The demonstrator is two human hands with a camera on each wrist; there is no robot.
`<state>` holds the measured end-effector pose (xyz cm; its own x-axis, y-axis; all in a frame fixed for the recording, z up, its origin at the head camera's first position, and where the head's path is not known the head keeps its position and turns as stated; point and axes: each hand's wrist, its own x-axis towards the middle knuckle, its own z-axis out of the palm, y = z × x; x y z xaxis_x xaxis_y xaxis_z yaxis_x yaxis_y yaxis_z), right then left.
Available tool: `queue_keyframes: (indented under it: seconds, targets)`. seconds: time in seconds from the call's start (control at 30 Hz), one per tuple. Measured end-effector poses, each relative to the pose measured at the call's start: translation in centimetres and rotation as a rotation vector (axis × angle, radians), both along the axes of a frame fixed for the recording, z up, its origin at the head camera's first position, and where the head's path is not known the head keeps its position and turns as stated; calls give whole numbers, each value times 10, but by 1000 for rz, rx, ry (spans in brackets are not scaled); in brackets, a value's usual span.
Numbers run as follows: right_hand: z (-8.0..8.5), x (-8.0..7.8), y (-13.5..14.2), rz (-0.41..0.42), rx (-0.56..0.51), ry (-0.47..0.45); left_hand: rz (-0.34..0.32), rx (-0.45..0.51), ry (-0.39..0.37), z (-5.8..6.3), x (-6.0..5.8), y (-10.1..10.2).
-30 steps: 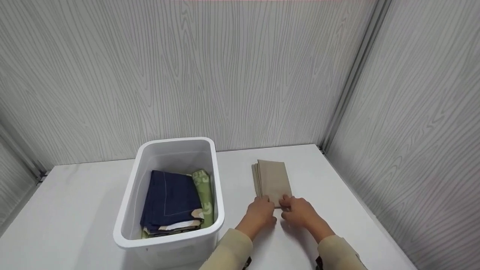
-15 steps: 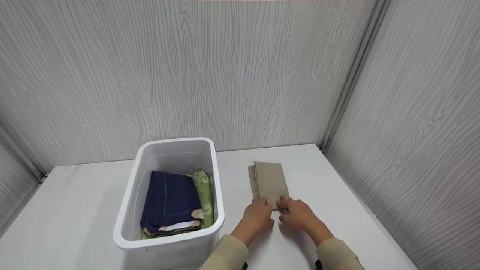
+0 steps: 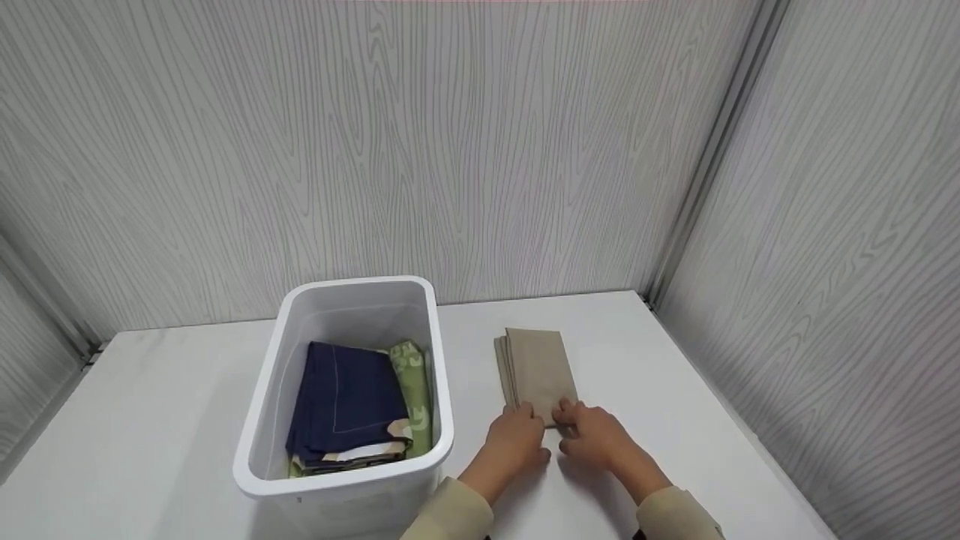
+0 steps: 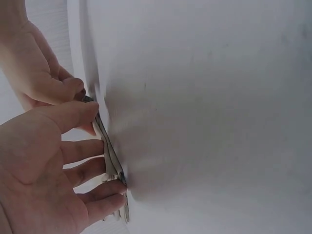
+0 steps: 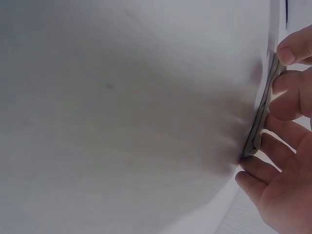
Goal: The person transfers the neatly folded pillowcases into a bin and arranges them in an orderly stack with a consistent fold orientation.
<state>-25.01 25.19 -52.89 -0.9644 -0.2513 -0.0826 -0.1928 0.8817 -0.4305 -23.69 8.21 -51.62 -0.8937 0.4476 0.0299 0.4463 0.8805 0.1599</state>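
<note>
A beige folded cloth (image 3: 540,367) lies on the white table, with several layers showing along its left side. At its near edge, my left hand (image 3: 516,439) touches the left part with its fingertips. Beside it, my right hand (image 3: 596,435) has its fingertips at the near right corner. The left wrist view shows the left thumb and spread fingers (image 4: 83,150) along the cloth's layered edge (image 4: 108,148). From the right wrist, the right fingers (image 5: 278,146) appear lightly bent against the same edge. The hands cover parts of the cloth's near edge.
A white plastic bin (image 3: 251,420) stands left of the hands. Inside it lie a folded navy cloth (image 3: 356,390) and a green patterned cloth (image 3: 416,375). Grey wood-grain panels (image 3: 480,150) enclose the table (image 3: 660,390) at the back and sides.
The beige cloth has slid slightly toward me and to the left, with both hands moving along at its near edge. The bin and its cloths look unchanged.
</note>
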Motion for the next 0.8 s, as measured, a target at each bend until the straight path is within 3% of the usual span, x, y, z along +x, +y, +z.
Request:
queue_keyframes:
  seconds: [0.3,0.8]
  targets:
    - [2,9,-8,66,12,5,20,19,-84,7,7,-12]
    - [-2,17,-12,110,12,71,52,63,-81,7,19,-20]
